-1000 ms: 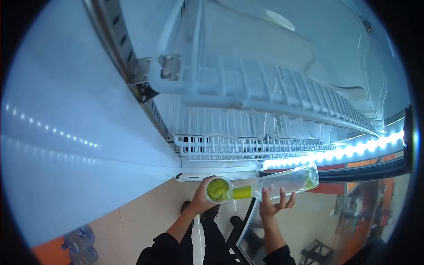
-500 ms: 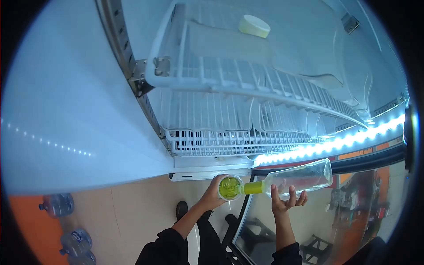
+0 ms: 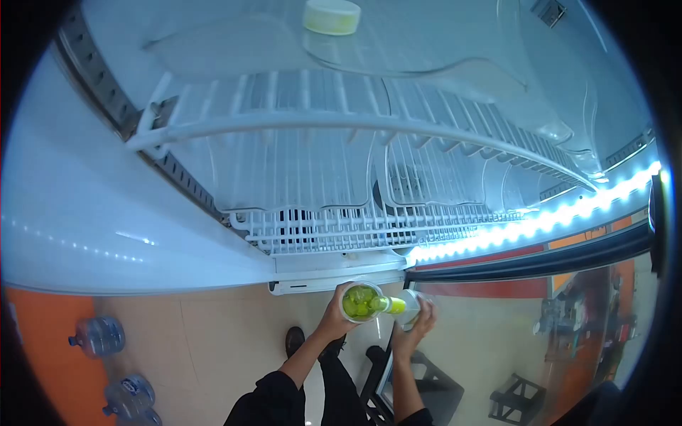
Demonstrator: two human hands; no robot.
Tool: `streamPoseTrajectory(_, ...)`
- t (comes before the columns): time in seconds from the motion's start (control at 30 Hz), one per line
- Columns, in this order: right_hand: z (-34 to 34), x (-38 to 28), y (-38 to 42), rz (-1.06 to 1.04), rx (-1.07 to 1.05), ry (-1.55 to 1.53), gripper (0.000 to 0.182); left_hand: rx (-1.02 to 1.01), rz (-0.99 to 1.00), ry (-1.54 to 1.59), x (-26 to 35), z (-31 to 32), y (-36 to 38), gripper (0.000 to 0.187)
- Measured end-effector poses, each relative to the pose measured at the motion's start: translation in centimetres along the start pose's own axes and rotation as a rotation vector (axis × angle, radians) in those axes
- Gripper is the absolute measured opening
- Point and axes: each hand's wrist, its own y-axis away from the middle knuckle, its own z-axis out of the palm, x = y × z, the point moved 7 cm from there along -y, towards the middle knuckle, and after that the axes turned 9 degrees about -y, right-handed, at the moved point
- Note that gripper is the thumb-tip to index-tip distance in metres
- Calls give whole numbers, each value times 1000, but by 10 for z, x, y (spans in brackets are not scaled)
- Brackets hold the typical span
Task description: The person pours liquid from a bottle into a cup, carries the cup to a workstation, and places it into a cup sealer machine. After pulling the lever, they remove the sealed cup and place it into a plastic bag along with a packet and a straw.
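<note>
Two hands (image 3: 335, 316) (image 3: 417, 329) — left holding a cup (image 3: 359, 302), right a bottle (image 3: 398, 306).

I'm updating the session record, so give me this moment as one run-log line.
left hand: holds cup of green contents | right hand: holds bottle | bottle neck: at cup's mouth | upper shelf: round white item

The clear glass bottle with a yellow-green neck (image 3: 409, 309), stretched out sideways earlier, now appears strongly foreshortened, its neck reaching over the opening of the clear cup of green contents (image 3: 360, 302) instead of ending at its edge. The right hand (image 3: 415, 325) has come closer to the left hand (image 3: 337, 317). The view has shifted, putting the round white and pale-green object (image 3: 332, 17) farther left.
</note>
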Motion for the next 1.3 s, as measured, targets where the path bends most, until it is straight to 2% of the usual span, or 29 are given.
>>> streamPoseTrajectory(0.03,20,12,5,34,-83,-121,76,42,22,-14,1,-6,-1,81)
streamPoseTrajectory(0.1,68,49,15,336,-158,-403,79,86,-8,-48,-28,-12,4,85)
streamPoseTrajectory(0.13,89,45,9,369,-202,-379,82,107,-8,-60,-38,-17,6,85)
streamPoseTrajectory(0.2,150,76,-1,380,-178,-759,83,135,-11,-80,-50,-27,10,84)
streamPoseTrajectory(0.23,175,76,-14,345,-224,-680,84,176,-27,-83,-49,-35,13,82)
streamPoseTrajectory(0.27,197,71,-24,299,-278,-753,83,219,-43,-86,-46,-44,16,81)
streamPoseTrajectory(0.37,268,83,-27,314,-355,-763,79,302,-53,-130,-19,-73,21,88)
streamPoseTrajectory(0.53,309,106,-24,226,-416,-658,73,299,-56,-61,18,-102,20,91)
streamPoseTrajectory(0.6,311,106,-25,219,-451,-556,74,274,53,-36,48,-107,12,90)
streamPoseTrajectory(0.63,312,103,-27,62,-414,-549,84,265,85,-51,60,-107,11,90)
streamPoseTrajectory(0.7,300,97,-26,-77,-320,-328,101,247,85,-8,72,-106,14,92)
streamPoseTrajectory(0.73,297,105,-26,13,-382,-432,111,236,87,-69,79,-107,17,94)
streamPoseTrajectory(0.77,283,102,-24,-112,-321,-333,119,232,114,-98,92,-106,20,96)
streamPoseTrajectory(0.8,267,103,-17,-25,-375,-300,103,211,121,-114,101,-105,22,95)
streamPoseTrajectory(0.87,252,158,24,-10,-397,-231,41,177,154,-100,136,-100,26,94)
streamPoseTrajectory(0.9,240,185,50,-11,-499,-291,32,161,181,-72,164,-98,30,93)
streamPoseTrajectory(0.93,185,174,80,-21,-630,-62,30,151,181,-78,189,-99,35,92)
streamPoseTrajectory(0.97,143,186,110,76,-651,121,35,153,217,-76,221,-102,40,92)
streamPoseTrajectory(1.0,102,223,153,403,-716,94,42,99,231,-57,254,-101,45,93)
streamPoseTrajectory(1.03,41,229,195,681,-452,-313,48,42,242,-36,286,-100,51,93)
streamPoseTrajectory(1.07,-3,246,224,885,-520,-224,48,-5,229,64,316,-102,57,94)
streamPoseTrajectory(1.1,-29,266,273,1276,-491,-675,44,-38,268,98,351,-106,62,91)
streamPoseTrajectory(1.13,-63,297,336,1441,-676,-211,59,-74,261,136,387,-110,67,88)
streamPoseTrajectory(1.17,-122,287,383,1562,-529,-244,60,-117,237,133,412,-118,73,89)
streamPoseTrajectory(1.2,-172,284,420,1605,-207,-328,62,-195,267,193,440,-122,76,86)
streamPoseTrajectory(1.23,-225,278,453,1540,216,-423,63,-278,282,256,464,-128,80,84)
streamPoseTrajectory(1.27,-276,268,481,1360,641,-506,64,-368,302,317,486,-132,85,82)
streamPoseTrajectory(1.3,-320,257,497,1102,974,-590,65,-413,319,313,505,-139,86,82)
